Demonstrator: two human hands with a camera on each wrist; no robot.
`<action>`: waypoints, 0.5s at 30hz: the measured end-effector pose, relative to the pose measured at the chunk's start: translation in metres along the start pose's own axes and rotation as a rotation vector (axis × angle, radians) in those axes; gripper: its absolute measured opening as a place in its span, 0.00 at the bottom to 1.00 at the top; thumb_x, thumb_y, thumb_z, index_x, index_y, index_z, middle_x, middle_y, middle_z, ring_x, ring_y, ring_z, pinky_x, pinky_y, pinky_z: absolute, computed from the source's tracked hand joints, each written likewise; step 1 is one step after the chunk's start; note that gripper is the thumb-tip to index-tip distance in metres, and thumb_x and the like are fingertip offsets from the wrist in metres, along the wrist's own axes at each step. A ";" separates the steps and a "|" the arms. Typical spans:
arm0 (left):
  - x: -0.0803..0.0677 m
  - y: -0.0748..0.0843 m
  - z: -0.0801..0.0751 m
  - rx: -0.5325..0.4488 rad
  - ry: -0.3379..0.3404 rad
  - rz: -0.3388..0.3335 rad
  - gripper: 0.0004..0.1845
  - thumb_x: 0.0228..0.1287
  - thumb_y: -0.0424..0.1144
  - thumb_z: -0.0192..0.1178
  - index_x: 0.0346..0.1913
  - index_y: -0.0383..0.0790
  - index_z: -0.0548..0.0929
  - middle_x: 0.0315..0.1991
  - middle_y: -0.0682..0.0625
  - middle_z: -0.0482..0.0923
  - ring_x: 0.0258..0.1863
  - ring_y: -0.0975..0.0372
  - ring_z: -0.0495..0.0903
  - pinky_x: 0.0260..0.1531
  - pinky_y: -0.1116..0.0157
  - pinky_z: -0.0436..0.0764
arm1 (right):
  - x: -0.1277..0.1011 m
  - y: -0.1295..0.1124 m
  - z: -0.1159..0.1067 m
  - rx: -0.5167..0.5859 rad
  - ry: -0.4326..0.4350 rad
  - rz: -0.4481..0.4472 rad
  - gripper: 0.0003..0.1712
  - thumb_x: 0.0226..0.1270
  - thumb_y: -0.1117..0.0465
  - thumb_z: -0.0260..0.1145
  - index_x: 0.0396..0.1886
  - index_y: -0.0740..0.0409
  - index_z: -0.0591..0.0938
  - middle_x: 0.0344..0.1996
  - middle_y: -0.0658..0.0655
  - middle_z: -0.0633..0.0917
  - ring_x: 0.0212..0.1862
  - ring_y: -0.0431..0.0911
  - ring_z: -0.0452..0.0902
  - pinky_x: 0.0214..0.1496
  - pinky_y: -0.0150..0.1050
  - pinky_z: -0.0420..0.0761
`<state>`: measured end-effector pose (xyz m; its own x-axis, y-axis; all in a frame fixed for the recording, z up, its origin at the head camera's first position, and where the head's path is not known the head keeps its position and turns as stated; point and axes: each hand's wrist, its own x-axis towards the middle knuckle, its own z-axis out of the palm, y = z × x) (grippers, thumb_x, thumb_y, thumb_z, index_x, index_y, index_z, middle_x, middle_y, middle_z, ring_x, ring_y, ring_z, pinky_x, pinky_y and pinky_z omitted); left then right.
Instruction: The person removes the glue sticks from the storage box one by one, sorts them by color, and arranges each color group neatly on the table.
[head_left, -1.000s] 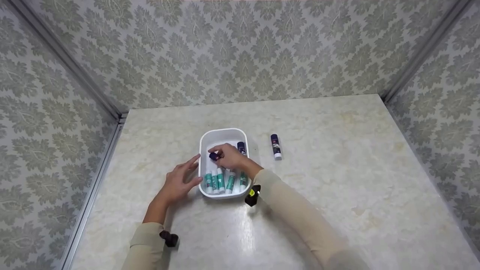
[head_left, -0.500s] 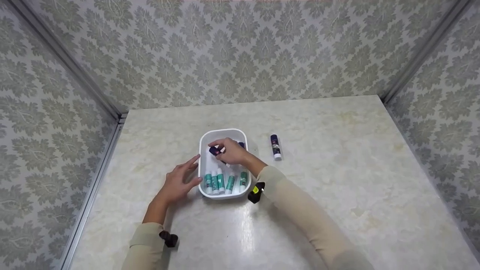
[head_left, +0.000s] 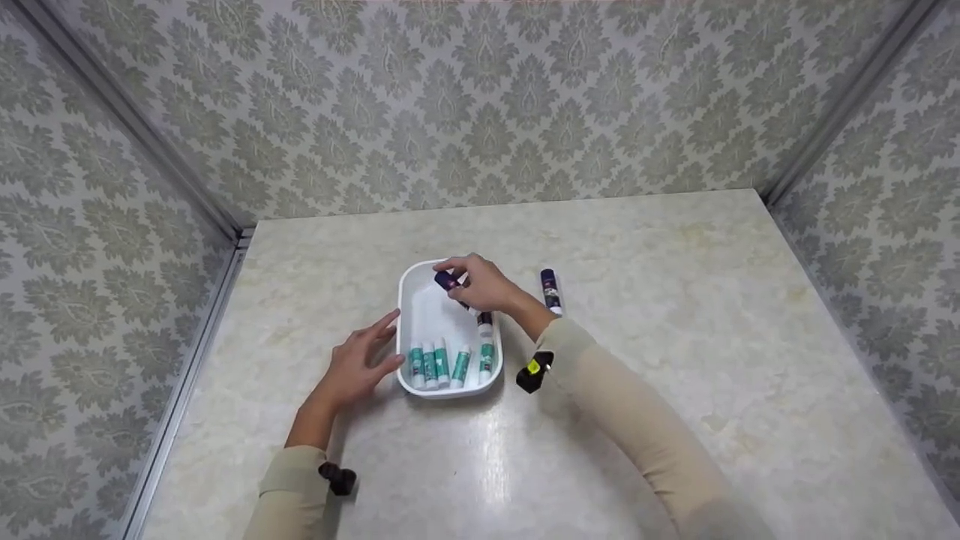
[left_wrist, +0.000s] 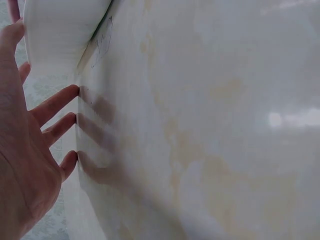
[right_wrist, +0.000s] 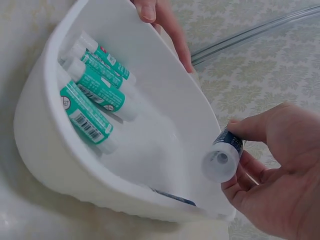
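At the left of the head view, the left hand is laid on the desk with its fingers spread and nearly straight; nothing is held in its grip, and the fingertips are set against the left wall of the white tray. In the left wrist view the same hand is seen with fingertips touching the desk beside the tray's wall.

Inside the tray, a row of green-labelled glue sticks is laid at the near end, side by side; in the right wrist view they are seen lying close together against one end of the tray.

Over the far end of the tray, a dark-capped glue stick is held by the right hand, lifted clear of the tray floor. Its grip is closed round the stick, with thumb and fingers curled about the barrel; in the right wrist view the stick's round end is seen facing the camera within that hand. Another dark-capped stick is lying in the tray below the hand.

Further right, a single dark-capped glue stick is lying on the desk, just beside the right forearm and apart from the tray.
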<state>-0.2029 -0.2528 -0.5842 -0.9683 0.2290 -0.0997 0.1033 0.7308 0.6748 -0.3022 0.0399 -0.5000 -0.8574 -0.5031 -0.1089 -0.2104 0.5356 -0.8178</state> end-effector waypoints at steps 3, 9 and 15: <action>-0.001 0.000 0.000 0.002 0.000 -0.005 0.46 0.78 0.65 0.66 0.92 0.66 0.59 0.85 0.46 0.75 0.86 0.43 0.66 0.81 0.30 0.57 | -0.003 0.001 -0.007 0.003 0.015 0.009 0.31 0.81 0.68 0.68 0.80 0.55 0.80 0.69 0.68 0.82 0.51 0.49 0.82 0.47 0.36 0.83; 0.000 0.000 0.001 0.002 0.000 -0.010 0.46 0.78 0.65 0.65 0.92 0.67 0.59 0.85 0.46 0.75 0.88 0.42 0.64 0.83 0.29 0.54 | -0.012 0.007 -0.023 -0.020 0.055 0.027 0.31 0.82 0.69 0.67 0.81 0.55 0.80 0.70 0.69 0.80 0.57 0.53 0.82 0.56 0.40 0.82; 0.000 0.000 0.001 0.004 0.001 -0.009 0.46 0.78 0.66 0.65 0.92 0.67 0.59 0.85 0.46 0.75 0.88 0.43 0.65 0.83 0.29 0.55 | -0.023 0.023 -0.043 -0.021 0.083 0.061 0.30 0.83 0.68 0.66 0.81 0.56 0.79 0.71 0.70 0.80 0.60 0.56 0.84 0.54 0.42 0.84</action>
<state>-0.2026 -0.2522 -0.5846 -0.9695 0.2217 -0.1046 0.0958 0.7353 0.6710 -0.3076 0.0931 -0.4919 -0.9045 -0.4118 -0.1106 -0.1654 0.5780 -0.7991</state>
